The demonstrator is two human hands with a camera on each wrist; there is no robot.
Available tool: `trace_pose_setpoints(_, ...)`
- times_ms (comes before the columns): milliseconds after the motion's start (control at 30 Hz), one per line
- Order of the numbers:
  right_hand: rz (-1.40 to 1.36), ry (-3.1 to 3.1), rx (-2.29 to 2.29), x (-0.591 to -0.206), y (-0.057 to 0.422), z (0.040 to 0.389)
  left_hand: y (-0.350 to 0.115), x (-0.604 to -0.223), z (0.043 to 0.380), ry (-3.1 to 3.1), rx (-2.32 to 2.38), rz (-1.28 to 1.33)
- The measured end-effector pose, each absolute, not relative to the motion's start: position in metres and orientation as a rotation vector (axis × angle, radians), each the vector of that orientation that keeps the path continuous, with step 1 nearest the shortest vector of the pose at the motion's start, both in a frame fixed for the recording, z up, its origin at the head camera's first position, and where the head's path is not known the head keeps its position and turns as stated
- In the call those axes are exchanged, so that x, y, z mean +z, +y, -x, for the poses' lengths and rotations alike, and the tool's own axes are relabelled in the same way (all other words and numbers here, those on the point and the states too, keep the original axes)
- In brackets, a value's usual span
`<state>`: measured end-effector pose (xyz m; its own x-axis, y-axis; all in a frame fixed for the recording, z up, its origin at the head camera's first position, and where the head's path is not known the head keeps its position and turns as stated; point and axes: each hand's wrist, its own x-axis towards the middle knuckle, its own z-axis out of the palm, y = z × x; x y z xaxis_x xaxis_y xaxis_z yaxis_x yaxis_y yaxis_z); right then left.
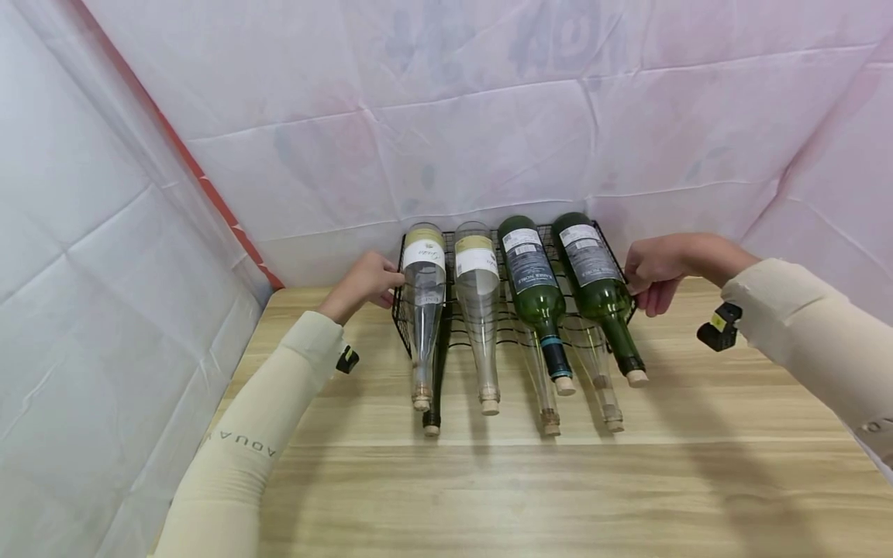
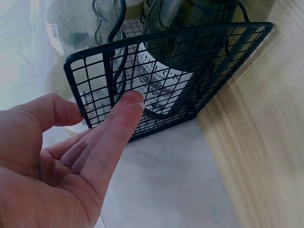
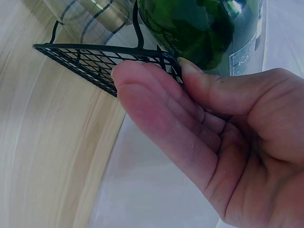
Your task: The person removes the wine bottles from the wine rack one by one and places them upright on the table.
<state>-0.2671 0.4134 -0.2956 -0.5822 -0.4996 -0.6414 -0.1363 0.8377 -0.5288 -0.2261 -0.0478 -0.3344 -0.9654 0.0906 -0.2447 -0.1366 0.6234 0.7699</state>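
A black wire wine rack [image 1: 398,325] stands at the back of the table, bottles lying in two tiers. My left hand [image 1: 373,280] grips its left side; in the left wrist view the thumb [image 2: 66,111] is at the frame's edge and the fingers [image 2: 111,137] lie along the mesh. At the right end my right hand [image 1: 659,271] pinches the rack's top edge, thumb [image 3: 209,88] above and fingers [image 3: 156,114] against the outside. On top lie two clear bottles [image 1: 424,291] [image 1: 477,294] and two green bottles [image 1: 533,271] [image 1: 593,263], corked necks toward me.
Below them, a dark bottle neck [image 1: 434,403] and two clear bottle necks [image 1: 542,387] [image 1: 605,387] stick out over the wooden table [image 1: 488,496]. White sheeting [image 1: 474,139] hangs close behind the rack, with more sheeting [image 1: 139,294] on the left.
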Motion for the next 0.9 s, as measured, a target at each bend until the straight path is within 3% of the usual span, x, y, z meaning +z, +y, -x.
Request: trace_pose_setpoints(900,0.47,2.16,-0.549,-0.2959,0.4086,0.2718,-0.0534,-0.3326,0.2265,2.589,1.276,0.069)
